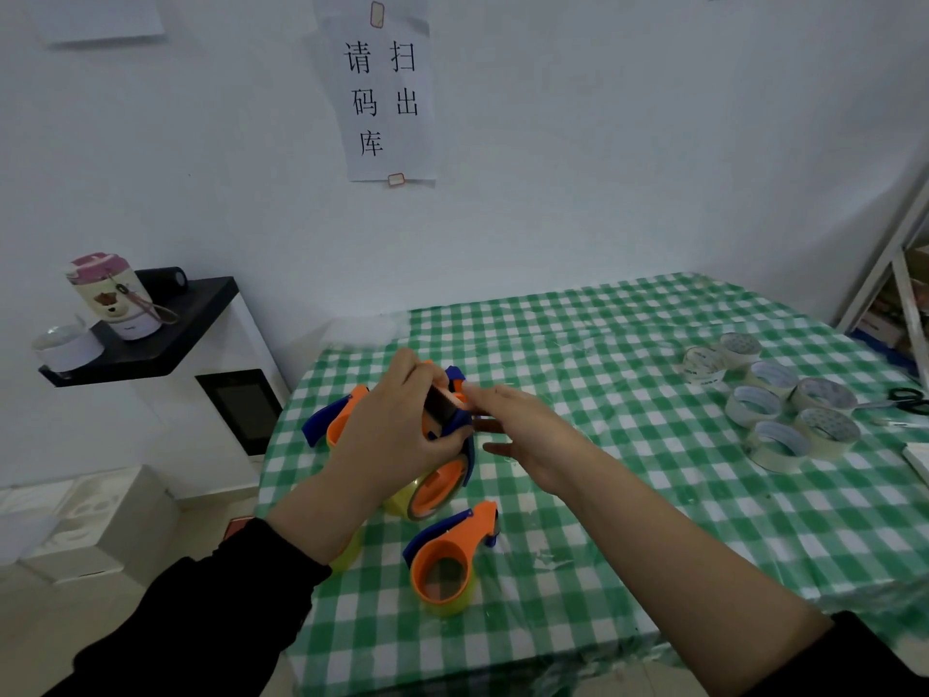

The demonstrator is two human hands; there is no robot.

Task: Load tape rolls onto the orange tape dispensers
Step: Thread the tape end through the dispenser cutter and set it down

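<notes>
Near the scissors (907, 398), loose tape rolls (754, 402)

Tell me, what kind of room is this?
Probably a stockroom or packing corner. A paper sign on the wall asks people to scan items out of storage, a metal shelf stands at the right, and tape rolls and a tape dispenser lie on the table.

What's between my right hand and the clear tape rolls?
Nothing: in the head view only bare green-checked tablecloth separates the right hand from the tape rolls.
</notes>
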